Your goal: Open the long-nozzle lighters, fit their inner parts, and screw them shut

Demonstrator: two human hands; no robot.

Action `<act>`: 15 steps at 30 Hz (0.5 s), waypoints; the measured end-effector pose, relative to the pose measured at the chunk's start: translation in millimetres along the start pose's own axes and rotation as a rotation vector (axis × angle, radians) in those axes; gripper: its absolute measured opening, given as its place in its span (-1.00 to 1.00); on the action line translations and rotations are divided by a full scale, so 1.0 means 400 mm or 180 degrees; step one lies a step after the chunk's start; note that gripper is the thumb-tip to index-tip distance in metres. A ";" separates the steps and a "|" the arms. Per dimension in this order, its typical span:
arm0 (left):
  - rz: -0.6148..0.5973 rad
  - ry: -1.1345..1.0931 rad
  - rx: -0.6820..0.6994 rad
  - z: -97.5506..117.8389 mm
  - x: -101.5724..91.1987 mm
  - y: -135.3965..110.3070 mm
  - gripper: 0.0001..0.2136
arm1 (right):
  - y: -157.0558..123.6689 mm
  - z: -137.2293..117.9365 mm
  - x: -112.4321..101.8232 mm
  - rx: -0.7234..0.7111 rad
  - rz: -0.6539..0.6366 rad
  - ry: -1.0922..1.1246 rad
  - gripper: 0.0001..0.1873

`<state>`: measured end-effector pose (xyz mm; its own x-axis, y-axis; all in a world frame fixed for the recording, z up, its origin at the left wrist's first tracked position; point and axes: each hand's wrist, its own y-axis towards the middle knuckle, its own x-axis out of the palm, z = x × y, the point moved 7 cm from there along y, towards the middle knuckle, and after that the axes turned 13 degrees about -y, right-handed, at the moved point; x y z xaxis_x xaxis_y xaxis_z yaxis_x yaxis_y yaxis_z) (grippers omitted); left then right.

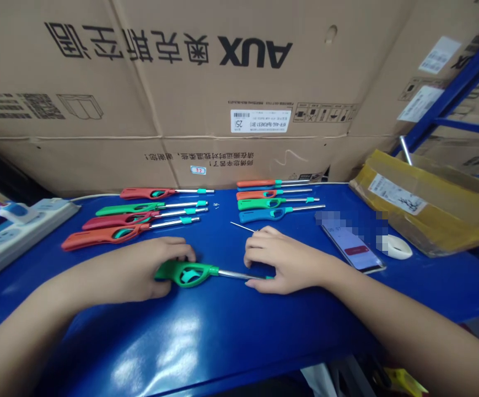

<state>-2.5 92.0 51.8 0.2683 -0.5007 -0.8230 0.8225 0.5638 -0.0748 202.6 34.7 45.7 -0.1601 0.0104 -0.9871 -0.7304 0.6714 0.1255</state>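
Lighter (185, 273) in L hand (156, 269), R hand (284, 262)

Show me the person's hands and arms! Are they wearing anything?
No gloves show on the left hand or the right hand, and no rings either. The left forearm and right forearm are bare, with no sleeves, watch or bracelet in view.

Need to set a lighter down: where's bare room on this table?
Bare blue tabletop lies nearer you than the green lighter between your left hand and right hand. Crowded: the back, with the left lighter group and right lighter group.
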 end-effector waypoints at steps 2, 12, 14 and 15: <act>-0.0343 -0.0380 -0.0020 0.029 0.036 0.018 -0.58 | 0.001 0.001 0.001 0.0008 -0.0013 -0.0027 -0.73; 0.0356 -0.0317 0.0519 0.096 0.130 0.067 -0.73 | 0.005 0.008 0.014 0.0096 -0.0145 -0.0022 -0.68; 0.0376 -0.0017 0.0523 0.095 0.116 0.060 -0.71 | 0.003 0.016 0.010 0.0137 -0.0158 0.0009 -0.68; 0.0366 0.0120 0.0512 0.094 0.107 0.057 -0.72 | 0.001 0.020 0.009 0.0158 -0.0169 0.0013 -0.68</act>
<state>46.5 58.8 36.2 0.3486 -0.4124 -0.8417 0.8579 0.5020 0.1094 207.1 41.0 41.4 -0.1247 -0.0292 -0.9918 -0.7042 0.7068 0.0677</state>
